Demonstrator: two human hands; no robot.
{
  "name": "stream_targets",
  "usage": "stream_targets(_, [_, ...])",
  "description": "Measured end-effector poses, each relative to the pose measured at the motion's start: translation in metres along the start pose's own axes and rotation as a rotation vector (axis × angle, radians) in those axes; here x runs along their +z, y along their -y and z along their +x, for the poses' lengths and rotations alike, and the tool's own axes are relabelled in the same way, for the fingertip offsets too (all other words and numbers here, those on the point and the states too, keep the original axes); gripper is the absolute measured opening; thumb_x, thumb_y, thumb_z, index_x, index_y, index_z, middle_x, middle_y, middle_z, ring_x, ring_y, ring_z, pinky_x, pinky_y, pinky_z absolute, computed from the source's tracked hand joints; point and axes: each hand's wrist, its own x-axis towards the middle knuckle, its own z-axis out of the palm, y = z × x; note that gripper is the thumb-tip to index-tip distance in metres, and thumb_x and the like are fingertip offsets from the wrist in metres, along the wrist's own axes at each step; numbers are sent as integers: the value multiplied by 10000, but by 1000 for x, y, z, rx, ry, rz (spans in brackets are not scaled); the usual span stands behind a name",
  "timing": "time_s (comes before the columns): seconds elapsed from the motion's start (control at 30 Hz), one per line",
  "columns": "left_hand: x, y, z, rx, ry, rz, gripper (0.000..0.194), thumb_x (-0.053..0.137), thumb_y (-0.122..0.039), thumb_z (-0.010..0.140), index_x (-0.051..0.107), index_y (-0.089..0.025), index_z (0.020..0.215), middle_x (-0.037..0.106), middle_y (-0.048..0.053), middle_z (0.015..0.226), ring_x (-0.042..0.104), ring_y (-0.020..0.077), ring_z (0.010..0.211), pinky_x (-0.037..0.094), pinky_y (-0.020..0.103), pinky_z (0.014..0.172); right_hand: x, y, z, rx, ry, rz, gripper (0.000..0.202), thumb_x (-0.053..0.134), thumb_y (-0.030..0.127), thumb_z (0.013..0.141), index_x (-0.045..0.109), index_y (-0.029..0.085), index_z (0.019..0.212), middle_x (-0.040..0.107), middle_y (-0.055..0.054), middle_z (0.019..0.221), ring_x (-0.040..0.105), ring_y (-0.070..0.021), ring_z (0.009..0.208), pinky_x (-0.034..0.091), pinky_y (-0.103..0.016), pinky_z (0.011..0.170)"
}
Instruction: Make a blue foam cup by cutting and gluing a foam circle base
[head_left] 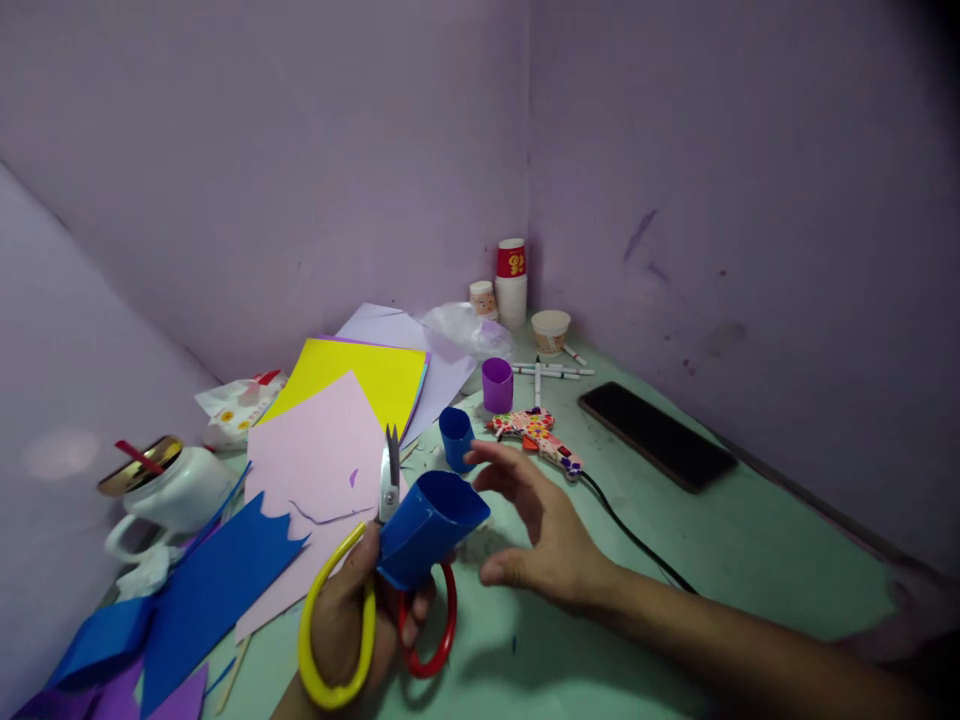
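Observation:
My left hand holds a large blue paper tube between thumb and fingers. Scissors with one yellow and one red handle loop hang on that same hand, blades pointing up behind the tube. To the right of the tube, my right hand is empty, its fingers curved and spread apart. A smaller blue paper tube stands on the table just beyond my right fingertips. Behind it are a purple paper tube and a patterned glue gun with a black cord.
A phone lies at the right. Pink and yellow sheets and cut blue paper cover the left. A white mug stands far left; paper cups, a bowl and markers are near the corner.

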Motion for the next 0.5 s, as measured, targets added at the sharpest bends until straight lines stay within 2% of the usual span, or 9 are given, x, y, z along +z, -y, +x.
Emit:
stream_targets(0.1, [-1, 8, -1, -153, 39, -14, 500, 606, -631, 699, 609, -131, 669, 548, 46, 358, 487, 140, 295, 359, 210, 317, 2, 2, 7, 122, 268, 166, 968, 896, 398, 475, 460, 255, 1327, 524, -110, 1332, 506, -270, 1211, 366, -423, 1039])
stream_targets(0.2, [-1, 13, -1, -265, 46, -66, 493, 599, -625, 716, 636, -138, 779, 605, 57, 408, 482, 137, 266, 351, 204, 299, 0, 6, 10, 124, 444, 220, 1014, 905, 275, 477, 425, 273, 1370, 502, -102, 1386, 494, -270, 1246, 354, -423, 1052])
stream_targets(0.27, [3, 13, -1, -295, 34, -100, 411, 638, -551, 725, 633, -160, 851, 654, 46, 489, 501, 144, 279, 367, 217, 288, -1, 10, 9, 115, 514, 226, 989, 894, 239, 497, 433, 279, 1372, 529, -91, 1370, 510, -262, 1236, 365, -413, 1045])
stream_targets(0.33, [9, 13, -1, -272, -51, -130, 272, 694, -411, 716, 623, -179, 839, 668, 23, 541, 558, 151, 352, 437, 229, 337, -2, 12, 8, 130, 547, 195, 931, 889, 249, 499, 486, 266, 1339, 580, -84, 1318, 531, -262, 1216, 377, -407, 1038])
stream_targets(0.4, [14, 12, -1, -191, -152, -148, 181, 711, -297, 716, 615, -188, 825, 674, 3, 591, 617, 141, 469, 521, 234, 460, -1, 14, 8, 152, 542, 138, 862, 888, 281, 492, 549, 255, 1285, 623, -71, 1257, 560, -262, 1177, 387, -401, 1029])
stream_targets(0.43, [15, 13, -2, -148, -175, -137, 176, 708, -291, 728, 615, -191, 839, 671, -5, 601, 627, 134, 504, 537, 231, 503, 0, 14, 7, 159, 526, 111, 837, 888, 297, 486, 573, 255, 1260, 637, -64, 1232, 573, -261, 1155, 390, -399, 1025])
stream_targets(0.5, [14, 14, -2, -91, -129, -33, 239, 679, -396, 762, 616, -186, 858, 648, -8, 563, 597, 128, 462, 513, 223, 451, 1, 15, 8, 162, 472, 68, 823, 893, 321, 465, 597, 256, 1230, 648, -56, 1199, 582, -263, 1124, 396, -397, 1013])
